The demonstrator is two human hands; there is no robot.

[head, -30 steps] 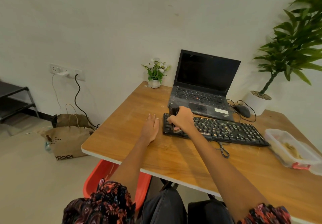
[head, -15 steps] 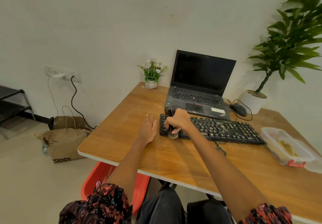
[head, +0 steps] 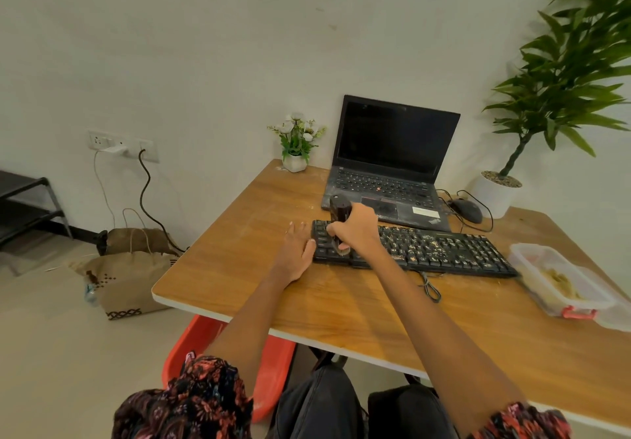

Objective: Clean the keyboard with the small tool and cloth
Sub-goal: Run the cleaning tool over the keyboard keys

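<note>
On the wooden surface [head: 341, 302], the crumb-strewn black keyboard [head: 426, 250] is lying before the laptop while the right hand [head: 356, 230], its grip clasping the small dark brush [head: 339, 223], is sweeping the left keys best with short, light strokes, the left hand [head: 295, 254] resting flat, unclenched, against its end.

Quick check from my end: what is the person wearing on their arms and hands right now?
Both forearms are bare. The left hand and right hand wear no gloves, and no rings or watch are visible. Short sleeves end near the elbows: the left sleeve and right sleeve are dark fabric with a red and pink floral print.
</note>
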